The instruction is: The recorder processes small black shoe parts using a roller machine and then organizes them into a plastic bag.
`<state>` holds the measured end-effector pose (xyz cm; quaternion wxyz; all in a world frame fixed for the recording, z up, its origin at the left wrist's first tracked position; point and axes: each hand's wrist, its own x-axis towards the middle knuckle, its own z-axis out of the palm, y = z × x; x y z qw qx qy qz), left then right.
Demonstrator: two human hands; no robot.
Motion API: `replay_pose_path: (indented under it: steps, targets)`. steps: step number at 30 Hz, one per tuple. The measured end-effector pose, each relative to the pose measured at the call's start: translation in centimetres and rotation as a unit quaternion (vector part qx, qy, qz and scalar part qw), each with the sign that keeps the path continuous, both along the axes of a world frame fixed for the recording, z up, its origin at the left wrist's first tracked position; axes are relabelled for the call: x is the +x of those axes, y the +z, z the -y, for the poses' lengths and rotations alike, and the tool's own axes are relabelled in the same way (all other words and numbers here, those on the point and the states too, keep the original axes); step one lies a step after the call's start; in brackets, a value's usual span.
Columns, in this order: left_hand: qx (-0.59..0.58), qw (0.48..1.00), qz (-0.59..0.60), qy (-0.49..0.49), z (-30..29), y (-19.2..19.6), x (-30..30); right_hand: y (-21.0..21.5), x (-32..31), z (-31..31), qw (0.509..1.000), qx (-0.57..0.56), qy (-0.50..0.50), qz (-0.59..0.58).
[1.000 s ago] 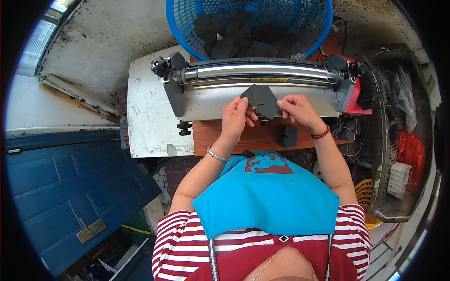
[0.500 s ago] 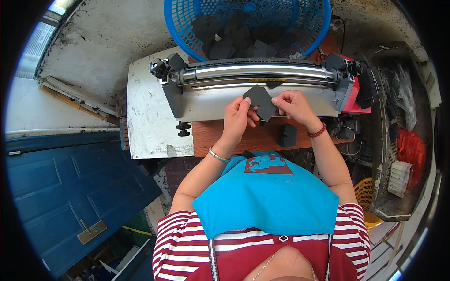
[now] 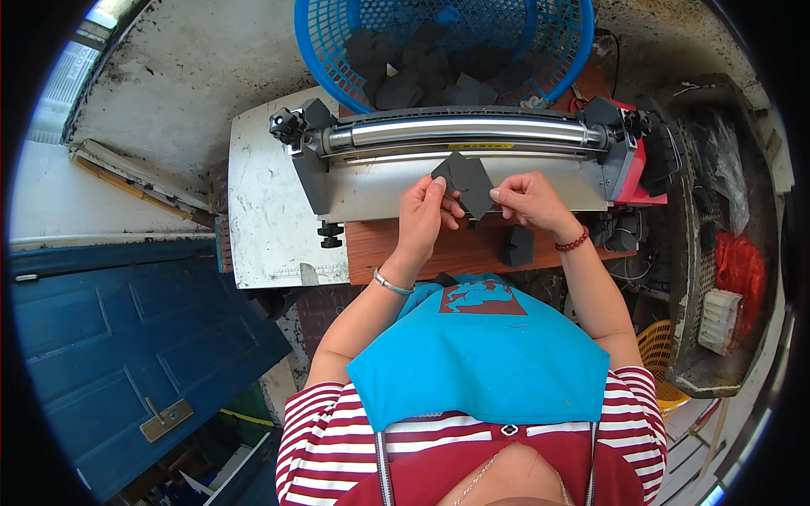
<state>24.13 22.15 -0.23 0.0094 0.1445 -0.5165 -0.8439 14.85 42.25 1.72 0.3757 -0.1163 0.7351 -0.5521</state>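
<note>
Two overlapping flat dark-grey pieces (image 3: 474, 187), or one piece with a fold, are held up in front of the machine's metal plate. My left hand (image 3: 423, 212) pinches them at the left edge, thumb on top. My right hand (image 3: 533, 202) is closed at the right edge, with thumb and forefinger gripping a corner. Beyond my hands stands a roller machine (image 3: 472, 129) with a shiny horizontal roller and a pale metal feed plate (image 3: 380, 185). Below my right hand, another dark-grey piece (image 3: 518, 245) rests on the reddish-brown wooden board (image 3: 405, 244).
A blue plastic basket (image 3: 305, 51) with many dark pieces stands behind the machine. Black knobs (image 3: 288, 124) stick out at its ends. To the right is a worn trough (image 3: 688, 337) with a red bag (image 3: 741, 274); a yellow basket (image 3: 656, 350) sits lower. A blue door (image 3: 126, 337) lies left.
The held dark-grey material has turned slightly, and a notch or second layer now shows along its top. A small dark piece by the roller no longer shows. My hands have barely moved.
</note>
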Motion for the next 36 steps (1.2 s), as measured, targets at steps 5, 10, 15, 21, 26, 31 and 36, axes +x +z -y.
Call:
replay_pose_path:
  steps: [5, 10, 15, 21, 26, 31, 36]
  targets:
    - [-0.013, 1.0, 0.022, 0.0, 0.3, -0.1, 0.1, -1.1, -3.3, -2.6, 0.993, 0.089, -0.06, -0.049]
    - [-0.02, 0.999, 0.026, -0.024, -0.5, 0.0, -0.3, -0.4, -1.5, 0.1, 0.99, 0.042, -0.085, -0.108]
    - [-0.014, 0.999, 0.021, -0.027, -0.4, 0.7, -0.4, -0.9, 0.1, 0.5, 0.997, -0.001, -0.023, -0.077]
    - [0.003, 0.999, 0.03, -0.02, -0.1, -0.1, 0.0, -0.8, -0.1, 0.1, 0.998, -0.026, -0.039, -0.029]
    - [0.007, 0.999, 0.04, -0.013, -0.1, 0.0, -0.1, -0.9, -0.1, 0.0, 0.998, -0.044, -0.045, -0.014]
    - [0.003, 0.999, 0.035, -0.009, -0.1, 0.0, -0.1, -0.8, 0.0, -0.1, 0.998, -0.035, -0.046, -0.017]
    - [0.002, 0.999, 0.032, 0.004, 0.1, 0.2, -0.2, -0.7, 0.0, -0.2, 0.998, -0.032, -0.046, -0.026]
